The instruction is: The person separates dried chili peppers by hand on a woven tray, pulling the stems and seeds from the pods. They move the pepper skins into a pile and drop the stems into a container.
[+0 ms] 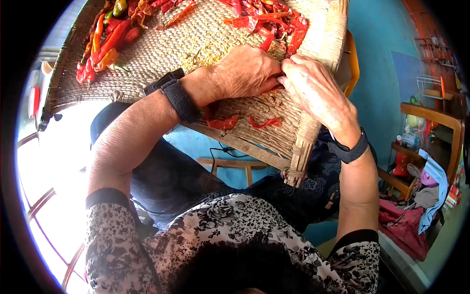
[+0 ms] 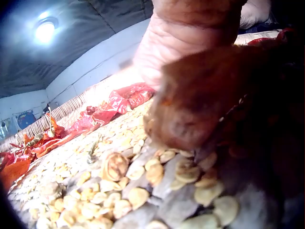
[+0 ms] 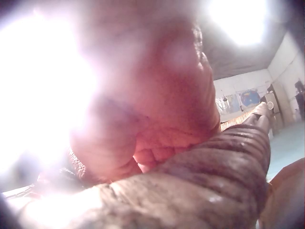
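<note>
Chilli pc (image 2: 186, 105) held under L fingers (image 1: 268, 72), abv seeds (image 2: 138, 198)

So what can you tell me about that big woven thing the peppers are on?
It's a straw-coloured tray, coarsely woven from what looks like plant fibre, with a thick bound rim and a flat wooden strip along its near edge. Lashing wraps the near right corner, which reaches over the person's legs. It bears whole peppers, split red peppers and pale seeds. The left hand and right hand meet over its right side. Its far edge is out of view.
</note>
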A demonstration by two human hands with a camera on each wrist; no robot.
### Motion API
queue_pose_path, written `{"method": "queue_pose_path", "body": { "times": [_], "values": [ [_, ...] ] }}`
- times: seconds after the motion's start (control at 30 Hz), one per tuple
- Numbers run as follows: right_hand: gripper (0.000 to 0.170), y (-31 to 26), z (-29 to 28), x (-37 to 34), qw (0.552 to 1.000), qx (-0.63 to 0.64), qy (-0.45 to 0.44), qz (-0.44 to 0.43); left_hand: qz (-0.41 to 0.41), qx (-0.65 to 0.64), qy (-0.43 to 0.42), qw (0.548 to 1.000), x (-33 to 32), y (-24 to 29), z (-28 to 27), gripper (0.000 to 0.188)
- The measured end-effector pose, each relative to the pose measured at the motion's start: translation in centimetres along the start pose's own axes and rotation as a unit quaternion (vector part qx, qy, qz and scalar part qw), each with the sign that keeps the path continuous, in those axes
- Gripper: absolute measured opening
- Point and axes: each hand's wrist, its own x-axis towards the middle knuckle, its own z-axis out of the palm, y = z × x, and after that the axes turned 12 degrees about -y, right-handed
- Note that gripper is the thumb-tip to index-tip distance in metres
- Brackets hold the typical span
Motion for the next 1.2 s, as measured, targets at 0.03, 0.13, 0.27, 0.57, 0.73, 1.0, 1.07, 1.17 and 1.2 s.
{"method": "queue_pose_path", "body": {
  "times": [0.03, 0.13, 0.27, 0.57, 0.73, 1.0, 1.07, 1.17, 1.2],
  "values": [
    [0.026, 0.1, -0.1, 0.2, 1.0, 0.001, -0.003, -0.002, -0.001, -0.003, -0.003, 1.0, 0.0, 0.0, -0.1, 0.021],
    [0.016, 0.5, 0.4, 0.5, 0.999, 0.027, 0.023, -0.013, -0.004, -0.002, -0.003, 1.0, -0.1, 0.0, -0.2, 0.021],
    [0.015, 1.1, 0.7, 0.3, 0.999, 0.046, -0.004, -0.011, 0.001, -0.003, 0.004, 1.0, 0.0, 0.1, -0.2, 0.02],
    [0.012, 1.3, 1.1, 0.4, 0.998, 0.021, 0.043, -0.049, 0.006, -0.011, 0.009, 1.0, -0.1, -0.1, -0.1, 0.019],
    [0.014, 1.3, 1.2, 0.4, 0.997, 0.016, 0.047, -0.055, 0.0, -0.007, -0.004, 1.0, 0.0, -0.1, 0.0, 0.019],
    [0.038, 0.6, 0.6, 0.2, 0.997, -0.001, -0.068, 0.026, 0.005, 0.012, 0.023, 1.0, -0.1, 0.3, -0.2, 0.022],
    [0.037, 0.7, 0.8, 0.1, 0.998, -0.001, -0.065, 0.022, 0.002, 0.005, 0.018, 1.0, 0.0, 0.3, -0.2, 0.022],
    [0.037, 1.1, 1.7, -0.2, 0.999, -0.02, -0.032, 0.008, -0.004, 0.0, 0.011, 1.0, 0.0, 0.2, -0.2, 0.022],
    [0.038, 1.2, 1.9, -0.3, 0.999, -0.034, -0.013, -0.003, -0.005, 0.001, 0.007, 1.0, 0.0, 0.1, -0.1, 0.022]
  ]
}}
